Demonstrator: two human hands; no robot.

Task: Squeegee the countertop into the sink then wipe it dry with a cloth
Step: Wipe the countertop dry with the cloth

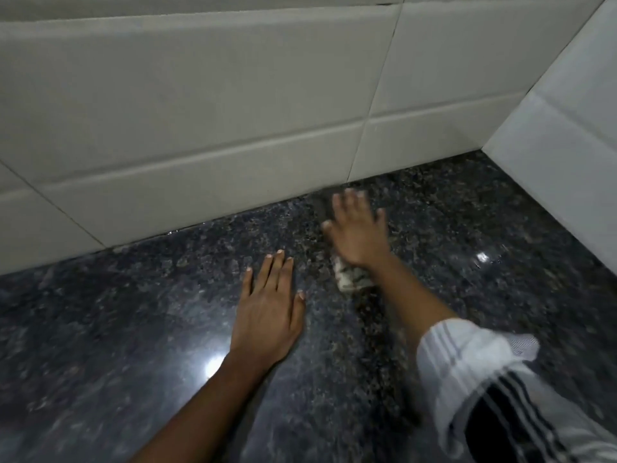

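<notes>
The dark speckled granite countertop (133, 329) fills the lower half of the view and shines under a light. My left hand (267, 312) lies flat on it, palm down, fingers together, holding nothing. My right hand (357, 228) is blurred and presses flat on a pale patterned cloth (350, 279) close to the back wall; only the cloth's near end shows from under the wrist. A darker band runs on the stone just left of that hand. No sink and no squeegee are in view.
Pale tiled wall (200, 111) runs along the back of the counter. A white tiled side wall (567, 145) closes the corner at the right. My striped white sleeve (484, 379) covers the right forearm.
</notes>
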